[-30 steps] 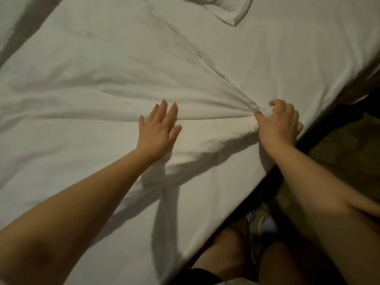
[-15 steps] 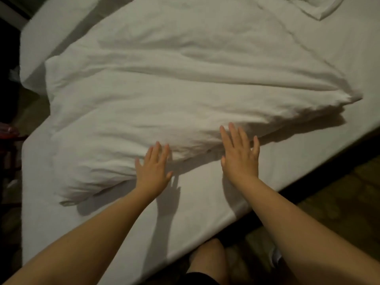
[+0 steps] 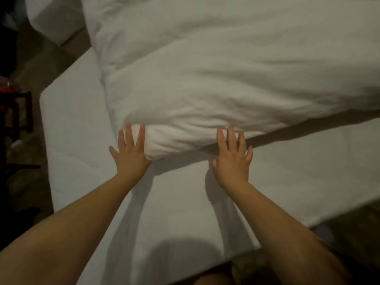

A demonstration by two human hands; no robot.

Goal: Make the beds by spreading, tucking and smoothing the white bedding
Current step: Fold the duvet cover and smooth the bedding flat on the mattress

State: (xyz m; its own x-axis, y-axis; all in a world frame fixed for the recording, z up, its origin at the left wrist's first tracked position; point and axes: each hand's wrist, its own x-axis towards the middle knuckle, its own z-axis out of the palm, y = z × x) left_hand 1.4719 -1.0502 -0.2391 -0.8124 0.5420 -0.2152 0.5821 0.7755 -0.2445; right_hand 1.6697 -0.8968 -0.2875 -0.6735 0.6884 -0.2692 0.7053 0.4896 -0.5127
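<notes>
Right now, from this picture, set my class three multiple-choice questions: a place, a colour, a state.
1. Where are the left hand and right hand?
A) at the duvet's near edge
B) on the floor
C) on a pillow

2. What colour is the duvet?
A) blue
B) white
C) red

3. How are the fingers?
A) in fists
B) pinching cloth
C) straight and spread

Answers: 1 A, both lie flat at its folded edge, on the sheet; 2 B, it is white like the sheet; 3 C, every visible finger is straight and apart.
</notes>
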